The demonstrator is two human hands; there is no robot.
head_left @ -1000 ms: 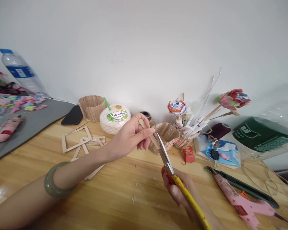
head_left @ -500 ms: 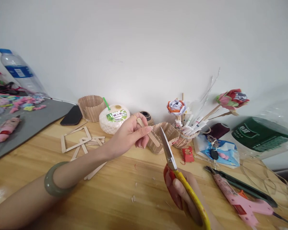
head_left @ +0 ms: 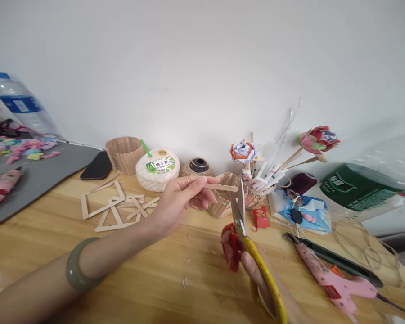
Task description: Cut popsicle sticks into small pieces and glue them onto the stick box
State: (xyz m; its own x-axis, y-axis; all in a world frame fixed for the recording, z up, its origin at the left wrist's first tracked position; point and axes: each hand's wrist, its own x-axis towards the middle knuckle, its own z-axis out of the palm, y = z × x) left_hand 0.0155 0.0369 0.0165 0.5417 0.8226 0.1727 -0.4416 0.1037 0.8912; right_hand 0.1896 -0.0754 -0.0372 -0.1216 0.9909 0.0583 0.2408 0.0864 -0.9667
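Left hand (head_left: 178, 202) pinching a wooden stick (head_left: 221, 187), right hand (head_left: 253, 270) gripping scissors (head_left: 248, 243) — blades parted round the stick's tip — small stick basket (head_left: 222, 204) just behind, glue gun (head_left: 334, 283) to the right.

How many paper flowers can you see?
2. One paper flower with an orange rim stands over the small basket by the wall; a red paper flower leans out to its right on a stick. More may hide behind.

Bright, even, soft light, faint shadows, slight glare on the table (head_left: 175, 265), fisheye bending at edges.
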